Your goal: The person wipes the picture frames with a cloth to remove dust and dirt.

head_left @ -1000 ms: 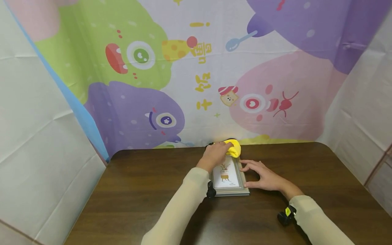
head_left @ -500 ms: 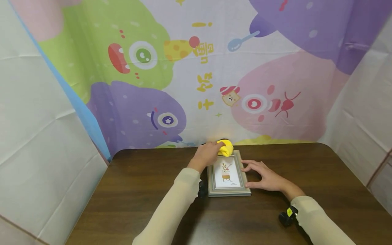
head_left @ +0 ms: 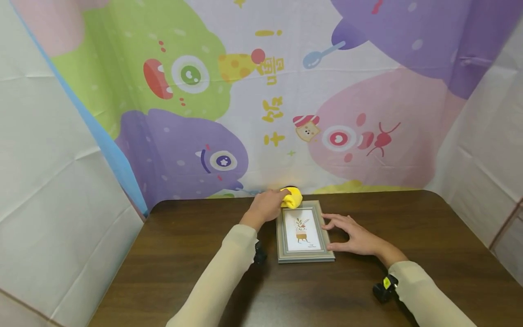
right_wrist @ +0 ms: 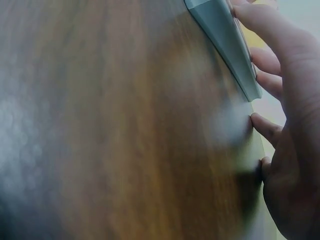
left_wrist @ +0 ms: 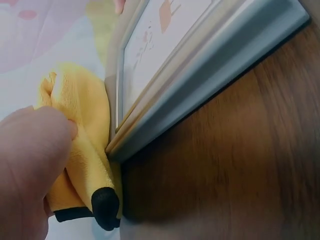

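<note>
A picture frame [head_left: 282, 247] with a grey-beige border lies flat on the table, its print showing a potted plant. At its far left corner my left hand [head_left: 263, 208] grips a bunched yellow cloth [head_left: 292, 199]. In the left wrist view, the cloth [left_wrist: 87, 130] has black edging, and it touches the corner of the frame [left_wrist: 200, 85]. My right hand [head_left: 353, 236] rests at the frame's right side, thumb and fingertips spread along that edge. The right wrist view has these fingers [right_wrist: 267, 60] against the frame's side [right_wrist: 222, 40].
The frame sits near the back edge of a dark brown wooden table [head_left: 196, 254]. Directly behind hangs a cartoon-printed curtain [head_left: 278, 159]. Pale fabric panels [head_left: 53, 181] stand to the left and right. Each wrist carries a small black camera [head_left: 382, 290].
My left hand has slid the cloth leftward along the frame's far edge, from the right corner to the left corner. My right hand stays at the right side, and the frame looks still.
</note>
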A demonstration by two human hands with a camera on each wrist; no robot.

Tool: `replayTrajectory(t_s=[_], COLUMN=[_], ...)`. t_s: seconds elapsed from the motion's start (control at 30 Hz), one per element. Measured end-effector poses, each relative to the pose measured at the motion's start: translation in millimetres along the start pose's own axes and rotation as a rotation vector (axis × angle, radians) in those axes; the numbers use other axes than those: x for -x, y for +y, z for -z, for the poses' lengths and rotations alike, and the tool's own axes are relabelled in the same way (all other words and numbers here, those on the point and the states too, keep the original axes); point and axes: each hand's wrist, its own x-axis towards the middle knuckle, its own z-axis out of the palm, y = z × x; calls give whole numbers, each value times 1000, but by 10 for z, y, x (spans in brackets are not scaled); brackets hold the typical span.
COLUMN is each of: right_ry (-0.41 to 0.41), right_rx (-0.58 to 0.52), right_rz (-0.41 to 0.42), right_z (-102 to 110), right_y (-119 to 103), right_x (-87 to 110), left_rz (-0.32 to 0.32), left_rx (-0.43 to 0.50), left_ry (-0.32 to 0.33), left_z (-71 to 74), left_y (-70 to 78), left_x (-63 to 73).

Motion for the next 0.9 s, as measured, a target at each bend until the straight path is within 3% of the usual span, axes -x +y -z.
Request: replayTrajectory(t_s=[0.07, 0.13, 0.27, 0.37, 0.5, 0.7, 0.73, 0.9], right_ry=[-3, -5, -11, -12, -10, -16, -15, -10], right_rx=[-4, -5, -5, -4, -7, -26, -29, -26], right_rz=[-1, -5, -14, -15, -8, -5, -4, -1], right_z=[-2, -2, 7, 7, -3, -6, -3, 17], right_y=[2, 2, 4, 2, -3, -40, -46, -54], right_x=[-3, -5, -9, -11, -8, -9, -8, 7], left_rz=[-6, -4, 23, 31, 4, -7, -2, -9], left_rx=[-6, -19, -56, -82, -111, -120, -115, -105], left_ry=[28, 42, -5, -50, -37, -16, -29, -14], left_z=[-134, -174, 299, 559, 442, 506, 574, 569], left_y=[-54, -45, 266, 456, 481, 657, 713, 845], left_x=[-62, -77, 226, 361, 264, 291, 316, 274])
